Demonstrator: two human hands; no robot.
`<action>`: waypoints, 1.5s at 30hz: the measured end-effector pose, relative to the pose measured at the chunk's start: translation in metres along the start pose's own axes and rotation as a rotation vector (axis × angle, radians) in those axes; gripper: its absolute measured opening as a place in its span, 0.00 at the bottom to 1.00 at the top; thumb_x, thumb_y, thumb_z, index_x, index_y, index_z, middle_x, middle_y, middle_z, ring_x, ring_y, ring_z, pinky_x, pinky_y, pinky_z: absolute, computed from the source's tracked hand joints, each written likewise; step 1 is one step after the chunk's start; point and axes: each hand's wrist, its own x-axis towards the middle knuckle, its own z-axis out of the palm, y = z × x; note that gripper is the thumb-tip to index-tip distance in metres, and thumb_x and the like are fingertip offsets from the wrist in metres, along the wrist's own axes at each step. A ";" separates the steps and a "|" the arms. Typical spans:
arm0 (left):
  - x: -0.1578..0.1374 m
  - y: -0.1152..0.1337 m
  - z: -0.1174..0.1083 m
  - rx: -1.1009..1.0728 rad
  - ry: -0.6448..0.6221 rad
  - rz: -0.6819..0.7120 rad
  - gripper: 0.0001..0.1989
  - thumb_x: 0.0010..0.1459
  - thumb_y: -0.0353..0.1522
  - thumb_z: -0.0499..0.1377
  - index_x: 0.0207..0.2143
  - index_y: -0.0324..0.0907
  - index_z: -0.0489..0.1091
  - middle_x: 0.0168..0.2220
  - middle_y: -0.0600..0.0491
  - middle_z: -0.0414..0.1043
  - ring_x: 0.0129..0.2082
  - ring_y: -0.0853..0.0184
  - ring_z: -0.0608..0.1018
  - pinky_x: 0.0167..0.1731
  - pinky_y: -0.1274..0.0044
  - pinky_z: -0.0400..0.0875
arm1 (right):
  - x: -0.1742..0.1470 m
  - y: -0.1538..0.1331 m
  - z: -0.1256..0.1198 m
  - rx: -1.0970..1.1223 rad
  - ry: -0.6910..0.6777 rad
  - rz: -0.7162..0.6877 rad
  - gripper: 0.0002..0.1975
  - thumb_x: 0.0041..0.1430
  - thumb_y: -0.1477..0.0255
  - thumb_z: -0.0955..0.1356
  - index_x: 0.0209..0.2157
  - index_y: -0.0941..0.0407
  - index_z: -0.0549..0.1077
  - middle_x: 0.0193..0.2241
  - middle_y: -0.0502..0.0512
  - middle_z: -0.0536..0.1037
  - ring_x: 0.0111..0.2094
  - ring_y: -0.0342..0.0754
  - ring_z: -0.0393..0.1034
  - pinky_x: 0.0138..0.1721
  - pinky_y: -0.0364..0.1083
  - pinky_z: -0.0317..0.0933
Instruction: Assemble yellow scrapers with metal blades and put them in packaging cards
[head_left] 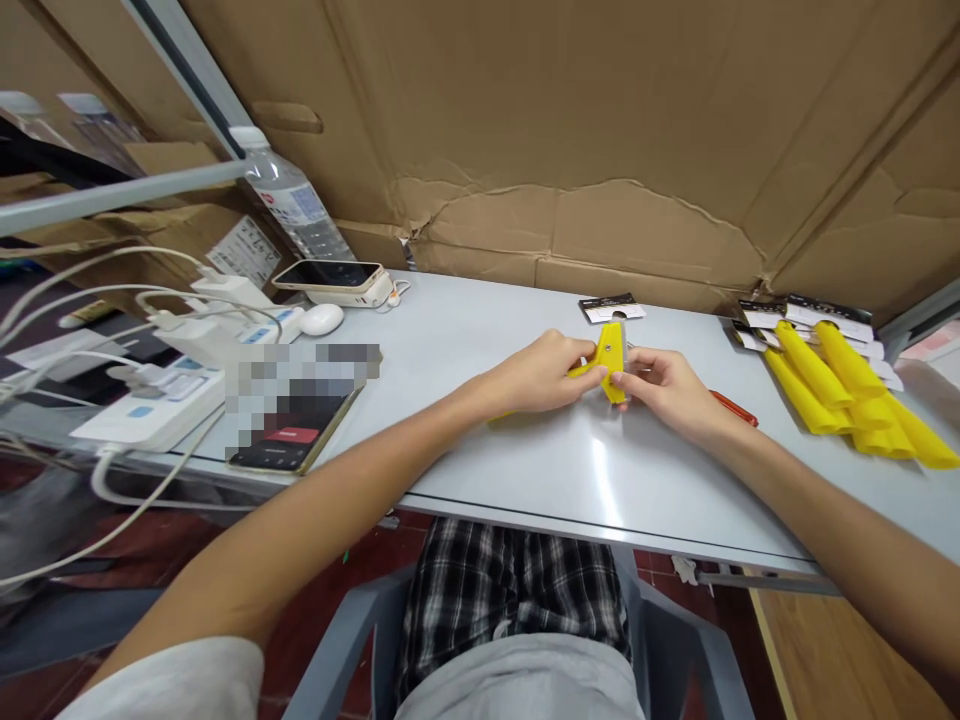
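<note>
My left hand [546, 375] pinches a yellow strip with a small round rivet or hole [611, 352] near its top. A see-through or silvery edge runs along its right side. The fingers of my right hand [670, 390] press on that side, with the thumb at the lower corner. Part of the yellow strip is hidden behind my left hand, and some yellow shows below that wrist. Just beyond lies a black-and-white card [609, 308]. By my right wrist is a slim red-orange object [735, 408], partly covered by the arm.
Yellow rolled strips [840, 385] with cards [825, 318] lie on the right of the white table [487, 310]. To the left are a phone [300, 430], a power strip [157, 410] with cables, a white earbud-like case [321, 320], another phone [330, 274] and a water bottle [296, 200]. Cardboard [570, 130] stands behind.
</note>
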 end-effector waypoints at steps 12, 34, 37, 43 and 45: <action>0.000 -0.020 0.007 0.410 0.122 0.250 0.31 0.71 0.34 0.58 0.74 0.41 0.57 0.59 0.39 0.78 0.53 0.54 0.82 0.50 0.67 0.74 | 0.004 0.001 0.004 0.305 0.111 0.177 0.34 0.37 0.53 0.84 0.36 0.63 0.72 0.33 0.57 0.78 0.31 0.45 0.76 0.30 0.45 0.74; 0.002 -0.013 0.005 0.214 0.255 0.072 0.27 0.64 0.32 0.59 0.65 0.41 0.74 0.39 0.51 0.82 0.28 0.68 0.74 0.34 0.75 0.69 | 0.007 0.001 -0.014 0.102 0.204 0.059 0.37 0.59 0.37 0.69 0.46 0.60 0.75 0.36 0.58 0.77 0.28 0.39 0.69 0.28 0.42 0.61; 0.001 -0.004 0.000 0.004 0.268 -0.030 0.17 0.61 0.33 0.62 0.52 0.41 0.80 0.35 0.54 0.80 0.25 0.71 0.72 0.31 0.77 0.67 | 0.011 0.006 -0.029 -0.324 0.345 -0.121 0.26 0.67 0.49 0.68 0.41 0.60 0.79 0.38 0.59 0.79 0.36 0.40 0.69 0.40 0.43 0.64; 0.002 0.006 -0.004 -0.377 0.158 -0.138 0.06 0.60 0.32 0.64 0.31 0.42 0.70 0.21 0.60 0.67 0.16 0.74 0.68 0.20 0.79 0.62 | 0.018 0.022 -0.047 -0.896 0.348 -0.267 0.15 0.67 0.63 0.68 0.47 0.56 0.83 0.50 0.61 0.77 0.54 0.50 0.65 0.60 0.52 0.58; 0.004 0.005 -0.002 -0.502 0.144 -0.180 0.09 0.59 0.32 0.65 0.30 0.43 0.67 0.21 0.60 0.65 0.16 0.75 0.68 0.18 0.80 0.61 | 0.018 0.026 -0.048 -0.963 0.301 -0.245 0.17 0.69 0.63 0.67 0.52 0.53 0.82 0.55 0.62 0.75 0.57 0.52 0.63 0.61 0.53 0.57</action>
